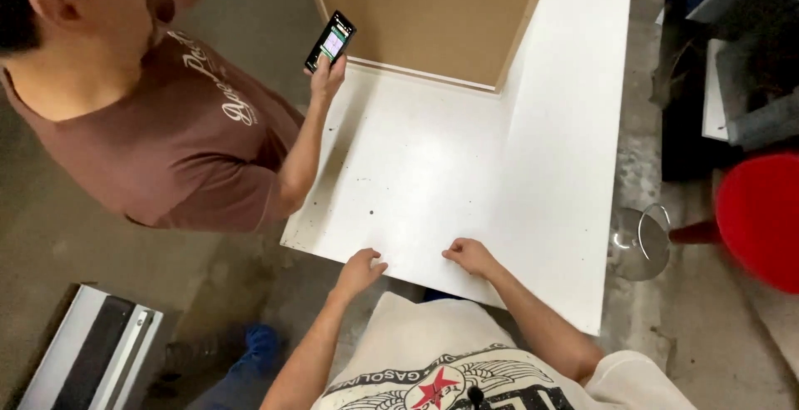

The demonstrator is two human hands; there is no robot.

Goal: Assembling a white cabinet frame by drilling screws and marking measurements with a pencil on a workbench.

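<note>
A person leans over a large white panel (433, 168) that lies flat like a worktop, both hands at its near edge. The left hand (359, 270) rests on the edge with fingers curled loosely against the board, holding nothing. The right hand (471, 255) sits just beside it on the same edge, fingers bent down onto the white surface, also holding nothing; the 2 hands are near each other but apart. The panel runs away from the person toward an open box of brown board (424, 19) that stands on its far end. At the left, a second person in a brown shirt (175, 144) stands against the panel's side, 1 hand (327, 77) raised and gripping a dark phone (330, 41) with a lit screen. On the concrete floor to the right lie a clear glass lid (639, 242) and a red round seat (759, 217).
</note>
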